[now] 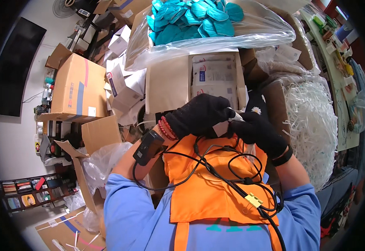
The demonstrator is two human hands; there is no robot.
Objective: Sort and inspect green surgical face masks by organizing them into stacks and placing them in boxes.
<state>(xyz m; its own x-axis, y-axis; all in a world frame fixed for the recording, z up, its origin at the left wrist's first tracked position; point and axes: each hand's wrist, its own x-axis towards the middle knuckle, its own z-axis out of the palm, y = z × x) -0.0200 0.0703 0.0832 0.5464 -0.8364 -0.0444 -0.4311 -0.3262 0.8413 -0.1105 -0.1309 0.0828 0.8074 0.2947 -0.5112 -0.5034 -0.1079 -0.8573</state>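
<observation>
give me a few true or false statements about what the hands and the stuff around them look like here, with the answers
1. Both hands wear black gloves. True: the left hand and the right hand are both gloved in black.
2. The hands are far apart. False: they meet over a small white item held between them.
3. The clear plastic bag at the top holds red gloves. False: the gloves in it are teal.
4. A red bead bracelet sits on the left wrist. True.
5. Shredded white paper lies to the person's left. False: it lies to the right.
6. The person wears an orange apron over a blue top. True.
</observation>
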